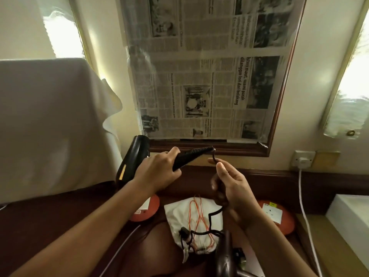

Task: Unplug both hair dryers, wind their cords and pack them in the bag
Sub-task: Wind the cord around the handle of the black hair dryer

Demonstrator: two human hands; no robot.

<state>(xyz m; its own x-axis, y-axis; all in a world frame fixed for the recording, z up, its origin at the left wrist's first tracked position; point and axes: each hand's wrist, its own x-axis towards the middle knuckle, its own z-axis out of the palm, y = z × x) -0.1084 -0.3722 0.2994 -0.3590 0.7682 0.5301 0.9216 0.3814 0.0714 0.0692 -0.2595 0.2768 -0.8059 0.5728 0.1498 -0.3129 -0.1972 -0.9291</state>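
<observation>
My left hand grips the handle of a black hair dryer, held up in front of the mirror with its barrel pointing left. Its black coiled cord leaves the handle's ribbed end, passes through my right hand, and hangs down to a plug lying below. My right hand pinches the cord near the handle with loops gathered in the palm. A white drawstring bag with orange strings lies on the dark counter beneath. A second, dark hair dryer lies at the bottom edge, partly cut off.
A newspaper-covered mirror hangs ahead. A wall socket at the right holds a white plug and cable. Two orange pads flank the bag. A white cloth drapes something at the left. A white box sits at the right.
</observation>
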